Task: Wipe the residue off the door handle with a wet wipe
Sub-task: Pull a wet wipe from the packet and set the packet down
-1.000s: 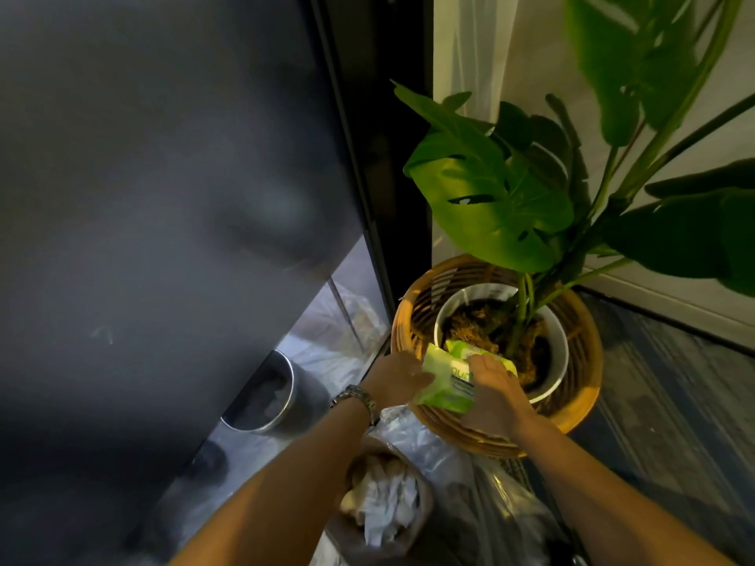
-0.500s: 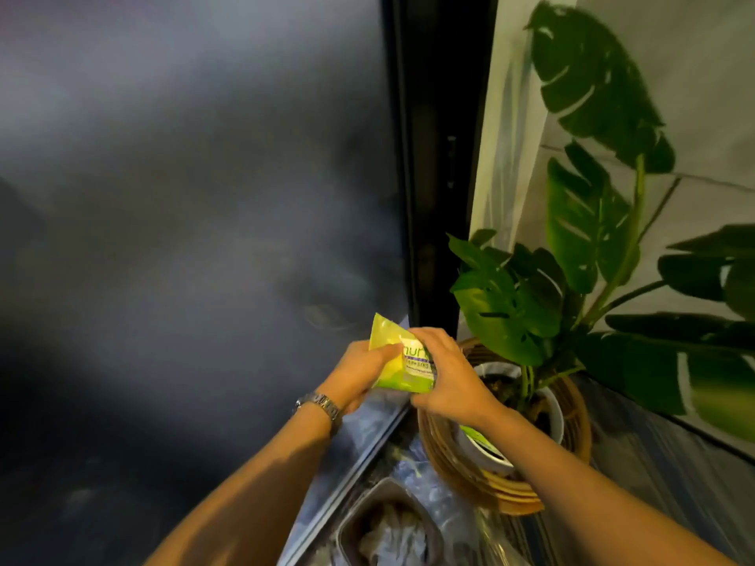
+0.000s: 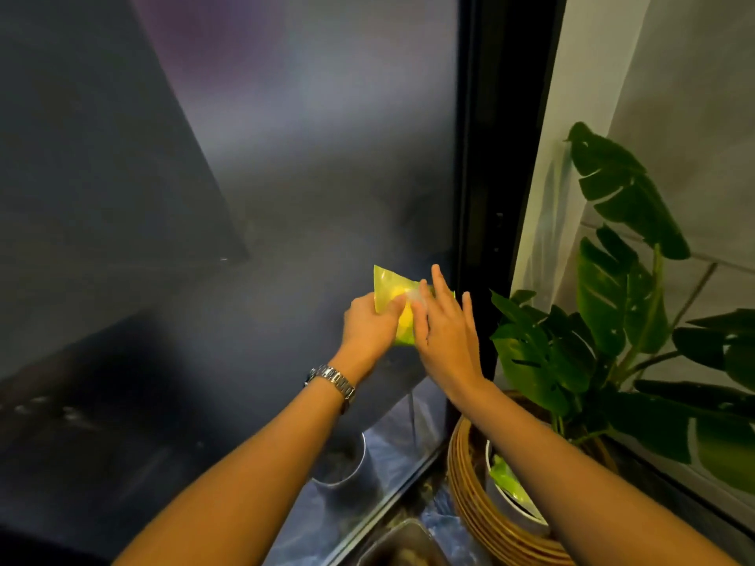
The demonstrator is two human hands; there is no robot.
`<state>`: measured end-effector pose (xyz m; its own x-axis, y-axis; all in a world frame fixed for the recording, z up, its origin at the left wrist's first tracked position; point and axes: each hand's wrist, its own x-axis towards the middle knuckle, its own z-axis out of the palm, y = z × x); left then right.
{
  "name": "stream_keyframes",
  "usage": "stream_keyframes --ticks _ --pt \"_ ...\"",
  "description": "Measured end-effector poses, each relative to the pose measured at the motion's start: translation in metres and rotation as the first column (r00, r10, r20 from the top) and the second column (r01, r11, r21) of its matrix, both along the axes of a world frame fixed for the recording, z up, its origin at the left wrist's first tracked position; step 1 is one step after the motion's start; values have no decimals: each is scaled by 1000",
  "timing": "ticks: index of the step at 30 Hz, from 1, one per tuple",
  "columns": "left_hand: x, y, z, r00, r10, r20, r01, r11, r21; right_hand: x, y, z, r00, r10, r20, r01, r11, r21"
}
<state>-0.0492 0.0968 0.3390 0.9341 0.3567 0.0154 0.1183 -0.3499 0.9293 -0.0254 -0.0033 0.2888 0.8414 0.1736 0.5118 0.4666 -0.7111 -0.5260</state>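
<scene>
A green and yellow wet wipe pack [image 3: 389,292] is held up in front of the dark glass door [image 3: 286,177]. My left hand [image 3: 367,326], with a metal watch on the wrist, grips the pack's left side, thumb on its front. My right hand [image 3: 443,324] lies over the pack's right side. Its thumb and forefinger pinch something pale at the pack's middle, and its other fingers stick out straight. No door handle shows in this view. The black door frame [image 3: 490,198] runs upright just right of the hands.
A leafy potted plant [image 3: 613,320] stands in a white pot inside a woven basket [image 3: 470,504] at lower right, against a pale wall. A metal bin [image 3: 347,463] shows behind the glass. Another container's rim [image 3: 400,537] is at the bottom edge.
Both hands have lifted the pack from over the plant basket up to the glass door. The right hand has shifted from gripping the pack to pinching at its middle. The view tilted upward.
</scene>
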Motion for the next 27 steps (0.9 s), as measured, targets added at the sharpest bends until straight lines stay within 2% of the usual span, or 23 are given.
stream_keyframes --ticks 2,3,4,6,8,10,12,15,17,19,21,22,27 --pt "-5 1 9 998 52 19 -53 994 95 3 0 6 999 -21 50 20 1000 25" --pt "-7 2 14 996 78 30 -82 988 131 4 -3 9 999 -53 9 52 993 106" --pt "-9 4 18 993 107 43 -112 983 148 7 -7 13 993 -94 -67 107 967 233" --pt "-10 7 23 989 133 71 -142 980 142 13 -13 23 957 -158 -244 257 851 458" --pt "-12 7 26 989 124 83 -134 983 128 20 -12 32 903 -137 -408 367 740 564" --pt "-14 7 26 986 134 100 -141 988 69 25 -8 38 864 -43 -501 398 669 628" --pt "-14 11 26 980 147 132 -155 986 53 24 -5 42 868 36 -496 358 647 673" --pt "-18 14 27 957 103 271 -180 944 276 23 -8 41 929 -6 -370 264 711 652" --pt "-20 15 29 911 -16 411 -220 825 521 21 -11 43 959 -65 -276 224 770 597" --pt "-18 15 30 850 -239 470 -238 621 746 20 -11 46 974 -96 -207 196 816 545" --pt "-13 15 29 820 -432 376 -184 422 888 20 -11 48 980 -116 -163 185 839 512" --pt "-11 17 29 828 -465 312 -143 363 921 20 -11 49 982 -126 -144 182 850 495" --pt "-4 22 33 865 -463 194 -68 274 959 21 -14 52 991 -106 -78 128 905 406"
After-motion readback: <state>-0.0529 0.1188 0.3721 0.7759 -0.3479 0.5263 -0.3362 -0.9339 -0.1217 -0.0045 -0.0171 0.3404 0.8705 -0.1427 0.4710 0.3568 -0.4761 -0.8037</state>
